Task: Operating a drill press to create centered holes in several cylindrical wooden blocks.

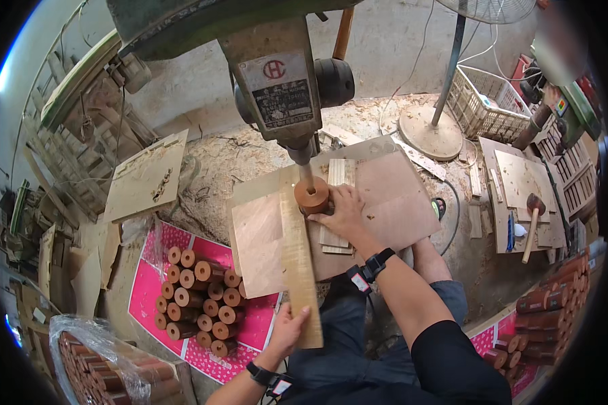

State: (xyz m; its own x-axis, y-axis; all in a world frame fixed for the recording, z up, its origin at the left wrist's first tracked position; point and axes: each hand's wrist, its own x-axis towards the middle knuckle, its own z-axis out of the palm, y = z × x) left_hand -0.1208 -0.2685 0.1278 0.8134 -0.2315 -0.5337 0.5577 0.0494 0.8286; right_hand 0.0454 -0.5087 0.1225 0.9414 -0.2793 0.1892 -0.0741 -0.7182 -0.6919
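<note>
Beneath the drill press (277, 88), a short reddish-brown wooden cylinder (312, 197) stands upright with a hole in its top. The drill's spindle (305, 158) comes down right at that hole; whether the bit is inside is hard to make out. My right hand (343, 210) is closed around the cylinder's right side. A long pale wooden strip (297, 263) runs from the cylinder toward me across the work table (257, 233). Its near end is gripped by my left hand (290, 332), thumb on top. Thin wooden slats (341, 174) lie stacked behind and beside my right hand.
Several drilled brown cylinders (203, 297) lie on a pink sheet (152, 260) at left. More are stacked at the lower right (544, 317) and under plastic film (108, 337). A fan stand (431, 131) and crate (483, 101) stand behind. A mallet (532, 223) rests at right.
</note>
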